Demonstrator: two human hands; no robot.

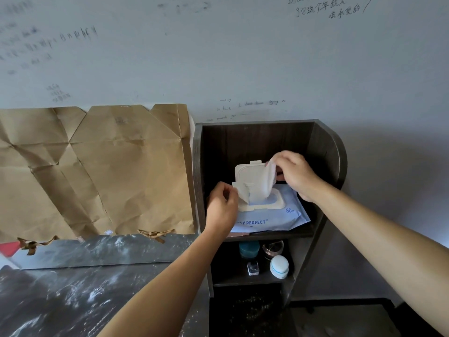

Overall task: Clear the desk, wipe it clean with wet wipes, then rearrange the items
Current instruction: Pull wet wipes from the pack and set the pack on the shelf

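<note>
Marbled desk (73,300) looks cleared, wiping not yet begun: on the shelf (325,152), the right hand (295,176) pinches a wipe (263,182) half out of the pack (284,215) while the left hand (222,205) seems to pinch the open lid (245,172).

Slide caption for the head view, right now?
Right hand pinches a wet wipe from the wipes pack on the shelf; left hand holds its lid open.

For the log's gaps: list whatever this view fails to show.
Head view:
- Brand name on the blue plastic wet-wipes pack, start covered by the left hand.
- Red object, cut by the left edge.
- Wall handwriting, blurred.
- Small jars on the dark wooden lower shelf, labels too small.
</note>
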